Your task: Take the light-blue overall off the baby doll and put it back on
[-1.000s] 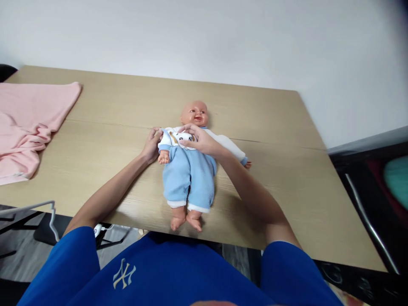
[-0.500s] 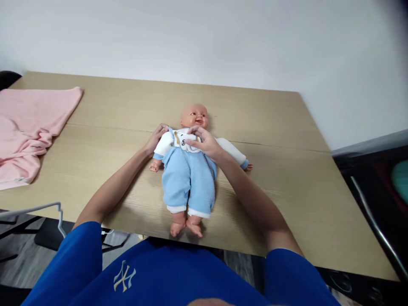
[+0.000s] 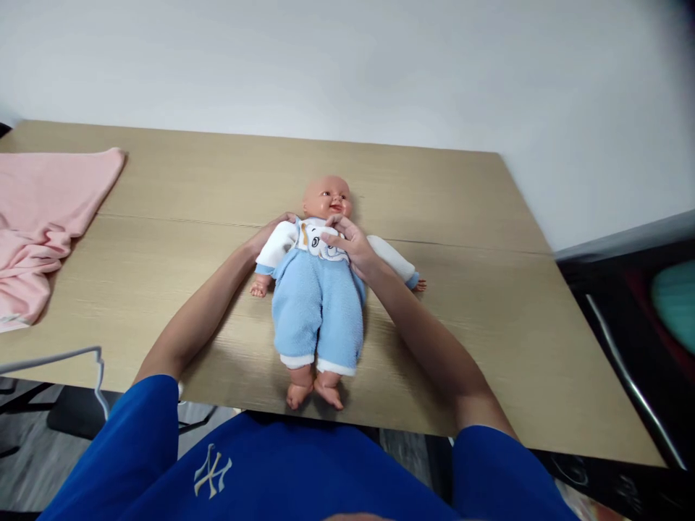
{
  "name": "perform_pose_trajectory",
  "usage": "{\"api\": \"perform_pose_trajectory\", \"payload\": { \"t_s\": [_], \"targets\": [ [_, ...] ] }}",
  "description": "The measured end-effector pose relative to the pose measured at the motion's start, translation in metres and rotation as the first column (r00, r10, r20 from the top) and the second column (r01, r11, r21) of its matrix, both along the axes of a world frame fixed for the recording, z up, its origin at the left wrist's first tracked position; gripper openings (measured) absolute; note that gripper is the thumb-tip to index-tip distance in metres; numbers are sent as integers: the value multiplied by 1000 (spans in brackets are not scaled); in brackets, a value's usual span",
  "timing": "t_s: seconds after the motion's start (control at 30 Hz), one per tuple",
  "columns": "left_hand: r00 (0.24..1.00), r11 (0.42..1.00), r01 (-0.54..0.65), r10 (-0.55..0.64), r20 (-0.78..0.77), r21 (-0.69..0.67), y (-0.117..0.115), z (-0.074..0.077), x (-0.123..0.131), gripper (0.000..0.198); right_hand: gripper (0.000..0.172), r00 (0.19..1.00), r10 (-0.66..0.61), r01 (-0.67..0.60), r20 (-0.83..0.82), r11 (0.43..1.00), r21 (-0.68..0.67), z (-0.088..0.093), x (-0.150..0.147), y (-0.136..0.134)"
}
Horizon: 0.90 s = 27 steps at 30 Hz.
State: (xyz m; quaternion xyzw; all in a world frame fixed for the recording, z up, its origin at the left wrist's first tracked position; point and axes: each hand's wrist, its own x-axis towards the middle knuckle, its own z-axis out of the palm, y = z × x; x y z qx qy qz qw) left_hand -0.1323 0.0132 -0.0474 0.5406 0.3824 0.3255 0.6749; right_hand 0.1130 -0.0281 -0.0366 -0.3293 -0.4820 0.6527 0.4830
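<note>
- A baby doll (image 3: 318, 304) is seen lying on its back in the middle of a pale wooden table (image 3: 489, 289). Its head (image 3: 326, 197) points away from the person and its bare feet are at the near edge.
- The doll is dressed in a white top (image 3: 315, 235) with a printed front and a blue romper (image 3: 318, 311).
- The left hand (image 3: 270, 235) is curled around the doll's shoulder on the person's left, with the fingertips tucked in by the neck. Whether fabric is gripped there or the shoulder is only steadied cannot be told.
- The right hand (image 3: 352, 247) is laid across the chest, its fingers (image 3: 332, 236) closed in a pinch on the white top just under the chin.
- The work in hand is judged to be a straightening of the clothing at the chest and shoulders. It is best done with the shoulder held down by the left hand while the fabric is drawn gently and evenly, so that the doll is not dragged off the near edge.
- A crumpled pink cloth (image 3: 38, 210) is spread at the far left of the table, well apart from the doll.
- The person's blue shirt (image 3: 260, 470) fills the bottom of the view.
</note>
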Motion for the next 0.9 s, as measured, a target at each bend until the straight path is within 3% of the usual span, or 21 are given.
{"api": "perform_pose_trajectory", "payload": {
  "t_s": [0.1, 0.23, 0.33, 0.4, 0.47, 0.6, 0.7, 0.8, 0.9],
  "targets": [
    [995, 991, 11, 3, 105, -133, -2, -4, -1, 37, 62, 1000, 5, -5, 1, 1000, -15, 7, 2, -4],
    [973, 961, -67, 122, 196, -266, -5, -5, -6, 38, 62, 1000, 19, -19, 20, 999, -32, 16, 4, -9],
    [966, 968, -171, 201, 160, -183, -9, 0, -14, 47, 63, 1000, 4, -3, 31, 1000, -26, 17, 4, -10],
    [977, 976, -181, 192, 93, -117, -12, 6, -20, 48, 64, 999, -13, 14, 42, 1000, -24, 15, 4, -9],
    [989, 987, -143, 146, 33, -71, -14, 13, -27, 50, 67, 998, -22, 24, 56, 999, -27, 12, 3, -8],
    [998, 999, 24, -25, -57, -30, -19, 29, -45, 78, 69, 997, -10, 12, 80, 1000, -22, 10, 2, -6],
    [958, 992, 75, -43, -283, 104, -20, 40, -60, 86, 69, 988, -7, 0, 154, 999, 42, 13, 7, -4],
    [863, 965, 180, -61, -501, 193, -18, 51, -72, 90, 59, 899, -70, -58, 433, 960, 275, 25, 22, -4],
    [786, 925, 304, -108, -609, 228, -16, 61, -77, 78, 51, 682, -205, -174, 702, 887, 428, 41, 42, -5]
  ]
}}
